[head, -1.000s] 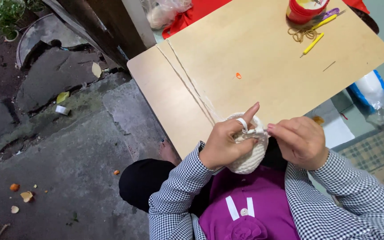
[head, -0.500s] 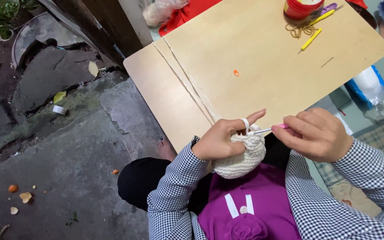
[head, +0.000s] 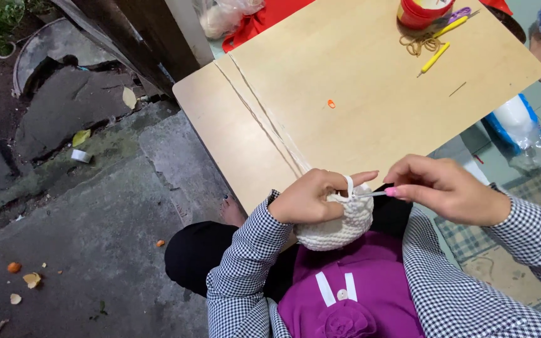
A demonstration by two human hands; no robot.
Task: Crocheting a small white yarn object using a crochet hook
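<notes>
Cupping a rounded cream crochet piece (head: 336, 224) at lower centre of the frame, the left hand (head: 311, 199) curls its fingers around the ribbed, chunky fabric to steady it, index finger extended to tension a white yarn loop (head: 349, 186). The right hand (head: 446, 189) pinches a slim metal crochet hook (head: 370, 194) between pressed fingertips, tip aimed at the loop. Pale yarn strands (head: 264, 116) run diagonally up across the smooth plywood worktop (head: 370, 81). Further up lie a small orange marker (head: 331, 104), two yellow-handled hooks (head: 436, 57) and a red round container (head: 422, 11) at upper right.
</notes>
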